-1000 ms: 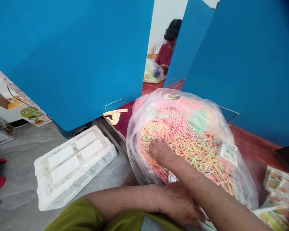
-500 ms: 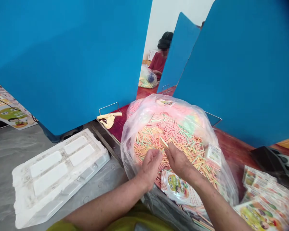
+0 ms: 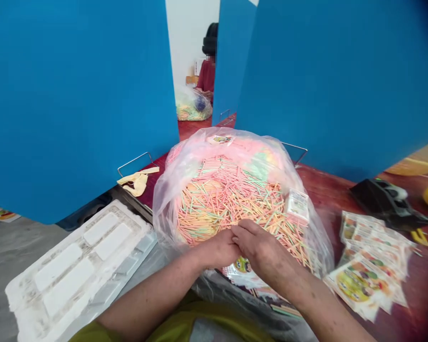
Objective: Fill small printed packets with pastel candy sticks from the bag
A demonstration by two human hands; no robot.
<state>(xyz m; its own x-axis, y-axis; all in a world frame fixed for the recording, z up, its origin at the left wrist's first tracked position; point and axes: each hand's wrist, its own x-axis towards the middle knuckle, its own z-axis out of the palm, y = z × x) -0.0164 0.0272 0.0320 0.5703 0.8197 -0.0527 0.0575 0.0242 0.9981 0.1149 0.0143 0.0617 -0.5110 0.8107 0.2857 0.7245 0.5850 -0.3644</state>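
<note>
A large clear plastic bag [image 3: 164,199], its mouth spread wide, holds a heap of thin pink, orange, yellow and green sticks [image 3: 231,194]. Over the near side of the heap, my left hand [image 3: 217,249] and my right hand [image 3: 258,244] meet, fingers curled together. The right fingers overlap the left ones, so whatever is between them is hidden. Just below my hands, partly covered by them, lie printed packets [image 3: 242,266] with a green cartoon figure. A small white printed packet [image 3: 297,204] rests on the right of the heap.
More printed packets [image 3: 364,280] are spread on the red table [image 3: 317,185] at right, near a black tape dispenser [image 3: 381,202]. A white foam lid [image 3: 78,266] is at left. Blue partitions [image 3: 78,95] stand behind. A yellow cloth strip [image 3: 137,183] lies left. Beyond sits another person [image 3: 207,76].
My hands were slightly apart, a pale stick or sticks showing at the right fingertips; now they have come together and those are out of sight. The view has turned right.
</note>
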